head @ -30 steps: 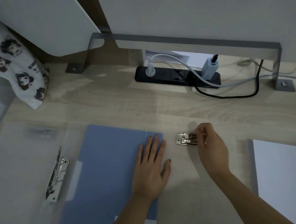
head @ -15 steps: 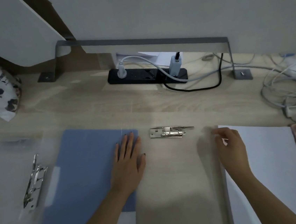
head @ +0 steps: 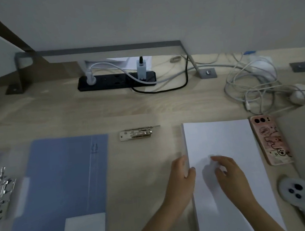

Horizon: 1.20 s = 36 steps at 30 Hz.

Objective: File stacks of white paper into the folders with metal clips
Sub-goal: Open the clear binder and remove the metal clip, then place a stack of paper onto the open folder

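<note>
Head view: paper stack (head: 224,139) is lying flat on desk (head: 147,106), right of blue folder (head: 65,171). Metal clip (head: 138,133) is sitting between them, touching neither. Left hand (head: 182,176) is gripping the stack's left edge, thumb on top. Right hand (head: 227,171) is resting on the top sheet, fingers bent and blurred; cannot tell whether they are pinching anything. Phone (head: 271,140) is lying just beside the stack's right edge.

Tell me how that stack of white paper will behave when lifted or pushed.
The stack of white paper shows a thick side edge, so it is probably heavy. No clip shows on it, so lifted by the edge at the left hand, it would likely sag and fan. Pushed under the right hand, loose top sheets may slip.
</note>
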### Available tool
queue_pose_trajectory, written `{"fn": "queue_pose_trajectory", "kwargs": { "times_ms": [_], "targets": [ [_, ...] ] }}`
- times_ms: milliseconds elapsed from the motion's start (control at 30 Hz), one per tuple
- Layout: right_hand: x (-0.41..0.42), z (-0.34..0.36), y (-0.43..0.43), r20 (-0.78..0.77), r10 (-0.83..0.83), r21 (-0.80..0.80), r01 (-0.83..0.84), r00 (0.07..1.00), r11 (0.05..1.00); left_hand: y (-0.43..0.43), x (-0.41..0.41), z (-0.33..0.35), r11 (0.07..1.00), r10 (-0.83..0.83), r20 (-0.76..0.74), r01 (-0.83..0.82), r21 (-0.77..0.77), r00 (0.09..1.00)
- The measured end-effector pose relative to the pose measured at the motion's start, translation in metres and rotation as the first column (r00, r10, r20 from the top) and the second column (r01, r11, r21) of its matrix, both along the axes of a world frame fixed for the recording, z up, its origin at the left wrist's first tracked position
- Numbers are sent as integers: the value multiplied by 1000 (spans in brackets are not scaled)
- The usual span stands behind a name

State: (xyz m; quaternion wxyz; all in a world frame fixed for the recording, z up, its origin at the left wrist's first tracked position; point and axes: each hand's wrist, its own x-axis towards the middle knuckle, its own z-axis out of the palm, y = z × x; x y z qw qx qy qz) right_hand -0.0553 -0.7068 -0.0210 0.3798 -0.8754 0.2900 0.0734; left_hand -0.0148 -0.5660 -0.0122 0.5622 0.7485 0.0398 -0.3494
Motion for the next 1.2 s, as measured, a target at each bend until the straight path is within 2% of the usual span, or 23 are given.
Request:
{"fn": "queue_pose_trajectory", "kwargs": {
  "times_ms": [67, 133, 233, 400, 467, 633, 800, 1000, 1200],
  "targets": [
    [-2, -3, -3, -2, 29, -17, -29, 1000, 999, -15, -1, -6, 998, 58, -125, -55, 25, 990],
    [-4, -6, -3, -5, 68, -40, -68, 998, 997, -22, 2, -4, 989, 139, -178, -129, 71, 974],
    [-6, -8, -2, -28, 110, -63, -112, 994, 992, -27, 12, 8, 976, 207, -204, -188, 110, 957],
    [-8, -4, 4, -59, 141, -94, -146, 988, 985, -34, 18, 16, 973, 209, -317, -163, 165, 925],
    [-7, -2, 4, -61, 136, -67, -140, 989, 988, -37, 17, 18, 968, 234, -320, -188, 168, 918],
    [-2, 4, 4, -65, 66, 69, -61, 996, 996, -34, 4, 13, 968, 236, -331, -250, -1, 914],
    [-2, 12, 1, -54, 28, 167, -18, 998, 986, -30, -8, 18, 964, 179, -287, -227, -141, 941],
    [-4, 20, -6, -81, 27, 284, -3, 996, 959, -29, -7, 22, 960, 131, -264, -189, -205, 955],
    [-6, 22, -5, -82, 19, 292, 5, 996, 956, -30, -9, 23, 954, 134, -255, -195, -229, 958]
  ]
}}
